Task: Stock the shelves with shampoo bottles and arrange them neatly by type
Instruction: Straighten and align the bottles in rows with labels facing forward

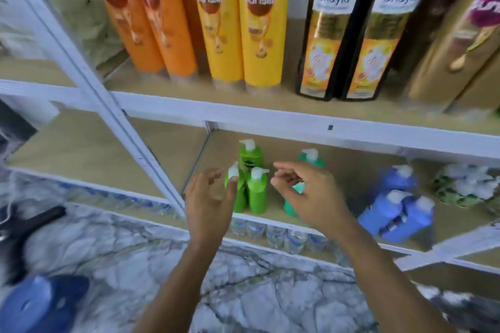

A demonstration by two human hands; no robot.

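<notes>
Evidently the left hand (209,197) touched the front-left green pump bottle (234,192) with loose fingers, not clamped; the right hand (305,192) hovered released over a teal bottle (292,197). Green trio sat mid-frame on the lower shelf (351,170), blue bottles (395,205) at right. Best move, I judged: nudge bases flush, pumps facing alike, without toppling neighbours.

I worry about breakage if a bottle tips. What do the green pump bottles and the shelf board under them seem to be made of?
The green pump bottles look like plastic: opaque, evenly coloured bodies with a soft sheen and white moulded pump heads, so likely not glass. The shelf board looks like matt tan wood or fibreboard, flat and without shine, set in a white painted frame, probably metal, though blur leaves that open.
</notes>
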